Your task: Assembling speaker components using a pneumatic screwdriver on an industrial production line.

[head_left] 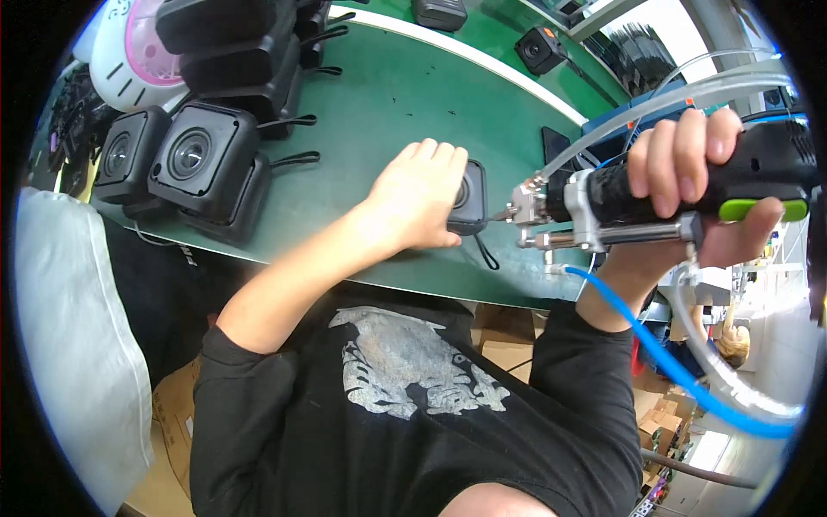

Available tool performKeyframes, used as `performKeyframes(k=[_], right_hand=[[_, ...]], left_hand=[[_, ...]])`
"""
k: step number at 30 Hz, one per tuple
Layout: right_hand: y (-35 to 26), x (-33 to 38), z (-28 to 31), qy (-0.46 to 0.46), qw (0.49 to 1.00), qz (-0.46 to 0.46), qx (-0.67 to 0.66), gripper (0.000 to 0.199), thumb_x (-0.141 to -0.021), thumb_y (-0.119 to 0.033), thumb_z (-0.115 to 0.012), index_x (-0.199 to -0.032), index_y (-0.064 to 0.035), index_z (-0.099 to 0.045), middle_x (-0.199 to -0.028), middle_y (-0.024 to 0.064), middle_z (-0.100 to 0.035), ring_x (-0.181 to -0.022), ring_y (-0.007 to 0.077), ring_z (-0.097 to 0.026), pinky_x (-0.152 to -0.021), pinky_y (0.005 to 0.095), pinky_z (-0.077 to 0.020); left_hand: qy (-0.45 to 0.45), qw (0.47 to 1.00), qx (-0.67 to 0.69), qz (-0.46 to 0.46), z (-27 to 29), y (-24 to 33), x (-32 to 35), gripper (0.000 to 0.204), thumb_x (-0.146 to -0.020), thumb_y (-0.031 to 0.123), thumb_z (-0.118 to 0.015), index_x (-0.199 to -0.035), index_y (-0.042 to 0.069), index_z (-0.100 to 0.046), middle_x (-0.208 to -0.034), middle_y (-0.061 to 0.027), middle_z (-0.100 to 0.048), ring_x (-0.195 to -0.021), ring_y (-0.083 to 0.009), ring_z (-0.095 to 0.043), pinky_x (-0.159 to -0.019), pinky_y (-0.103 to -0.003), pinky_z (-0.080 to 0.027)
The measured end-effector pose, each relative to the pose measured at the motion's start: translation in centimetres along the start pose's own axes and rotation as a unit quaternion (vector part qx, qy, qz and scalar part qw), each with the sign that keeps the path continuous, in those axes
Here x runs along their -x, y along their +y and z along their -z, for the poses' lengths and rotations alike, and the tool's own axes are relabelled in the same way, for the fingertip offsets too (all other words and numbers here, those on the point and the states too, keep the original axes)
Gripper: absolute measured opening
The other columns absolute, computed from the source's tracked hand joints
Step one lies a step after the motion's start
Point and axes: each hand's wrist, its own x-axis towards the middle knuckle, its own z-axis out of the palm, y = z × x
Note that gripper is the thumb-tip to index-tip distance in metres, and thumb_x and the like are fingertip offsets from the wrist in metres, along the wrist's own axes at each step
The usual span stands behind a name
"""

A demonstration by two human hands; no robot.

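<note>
My left hand is wrapped over a small black square speaker on the green table, covering much of its left side. A wrist strap hangs from the speaker's near edge. In my right hand is a black powered screwdriver with a green lever and a metal head. Its thin bit points left and meets the speaker's right edge, though I cannot tell whether it sits in a screw. Clear hoses and a blue air hose run from the tool.
Several black speakers with straps are stacked on the left of the green table. A white and pink rounded device stands behind them. Beyond a white rail, another black speaker lies on a green surface. Someone in a pale garment is close on my left.
</note>
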Motion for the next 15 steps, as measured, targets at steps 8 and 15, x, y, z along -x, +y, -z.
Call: performKeyframes(k=[8, 15], right_hand=[[-5.1, -5.0, 8.0, -0.237, 0.966, 0.033, -0.099, 0.046, -0.085, -0.041, -0.072, -0.108, -0.006, -0.054, -0.089, 0.0011, -0.056, -0.077, 0.0158, -0.058, -0.077, 0.0333, -0.0426], [-1.3, -5.9, 0.7, -0.071, 0.976, 0.07, -0.196, 0.065, -0.098, -0.06, -0.041, -0.117, 0.0012, -0.055, -0.095, 0.0197, -0.063, -0.073, 0.0299, -0.064, -0.065, 0.047, -0.0525]], left_hand=[[-0.033, 0.982, 0.188, 0.004, 0.2, -0.4, -0.3, 0.121, -0.066, 0.046, -0.087, -0.147, -0.014, -0.02, -0.147, -0.0328, -0.033, -0.139, -0.0429, -0.034, -0.117, -0.045, -0.031], [-0.108, 0.962, 0.246, 0.052, 1.5, -2.3, 1.0, 0.11, -0.069, 0.045, -0.086, -0.144, -0.013, -0.03, -0.145, -0.0327, -0.041, -0.138, -0.0401, -0.039, -0.116, -0.041, -0.033]])
